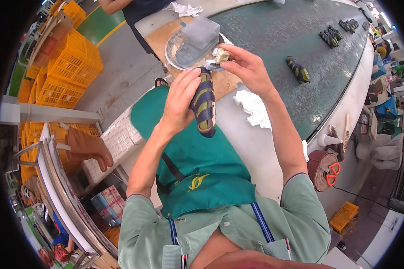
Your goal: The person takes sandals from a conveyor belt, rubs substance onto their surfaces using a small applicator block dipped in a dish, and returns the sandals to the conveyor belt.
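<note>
My left hand [182, 96] is closed around the upper left side of a dark blue and olive striped shoe [204, 105], held over the green apron [206, 157]. My right hand [244, 67] pinches a small crumpled yellowish-white piece [221, 55] between thumb and fingers, just above and right of the shoe's top end. Behind both hands sits a round clear dish [171, 50] with a clear box-like container [201, 32] on it, on a brown board [157, 36]. White crumpled cloth [253, 109] lies below my right wrist.
Striped shoes [297, 70] stand on the dark green belt [256, 36]. Another person [141, 15] stands across the table. Yellow crates [74, 58] are stacked at left. A brush [346, 132], a tape roll [322, 170] and orange-handled scissors [332, 174] are at right.
</note>
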Motion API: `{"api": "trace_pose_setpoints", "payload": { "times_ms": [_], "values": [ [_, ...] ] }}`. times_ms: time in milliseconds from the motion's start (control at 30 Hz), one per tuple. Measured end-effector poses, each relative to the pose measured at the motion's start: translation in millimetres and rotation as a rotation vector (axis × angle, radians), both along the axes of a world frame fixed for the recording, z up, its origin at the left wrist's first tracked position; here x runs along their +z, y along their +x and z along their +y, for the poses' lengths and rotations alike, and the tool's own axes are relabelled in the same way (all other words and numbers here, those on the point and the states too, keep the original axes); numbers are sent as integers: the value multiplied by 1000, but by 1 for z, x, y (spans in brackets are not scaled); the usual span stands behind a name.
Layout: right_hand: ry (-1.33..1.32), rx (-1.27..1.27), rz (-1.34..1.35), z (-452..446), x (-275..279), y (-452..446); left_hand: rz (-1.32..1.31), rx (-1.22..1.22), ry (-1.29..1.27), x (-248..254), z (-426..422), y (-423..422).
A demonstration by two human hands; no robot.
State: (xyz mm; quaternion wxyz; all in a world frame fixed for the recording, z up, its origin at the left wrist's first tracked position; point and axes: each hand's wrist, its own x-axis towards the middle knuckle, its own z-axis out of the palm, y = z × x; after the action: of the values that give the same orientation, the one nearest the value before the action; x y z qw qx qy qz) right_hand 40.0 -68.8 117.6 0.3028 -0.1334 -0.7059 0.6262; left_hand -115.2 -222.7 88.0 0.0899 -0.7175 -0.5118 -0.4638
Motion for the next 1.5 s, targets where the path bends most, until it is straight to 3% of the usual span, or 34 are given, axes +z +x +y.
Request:
{"api": "trace_pose_setpoints", "payload": {
  "times_ms": [700, 833, 1133, 1233, 1433, 1500],
  "values": [
    [-56, 136, 44, -22, 18, -5, -112, 40, -53, -5, -1, -11],
    [31, 159, -5, -22, 26, -6, -102, 57, -108, -13, -2, -18],
    [144, 177, -26, -21, 38, -13, -220, 113, -323, -15, -7, -16],
    [194, 174, -20, -19, 41, -15, -396, 99, -497, -5, -11, -12],
    [269, 194, -1, -17, 46, -18, -490, 53, -707, 14, -20, -12],
    [289, 198, 27, -15, 47, -18, -555, -69, -812, 27, -25, -12]
  ]
}}
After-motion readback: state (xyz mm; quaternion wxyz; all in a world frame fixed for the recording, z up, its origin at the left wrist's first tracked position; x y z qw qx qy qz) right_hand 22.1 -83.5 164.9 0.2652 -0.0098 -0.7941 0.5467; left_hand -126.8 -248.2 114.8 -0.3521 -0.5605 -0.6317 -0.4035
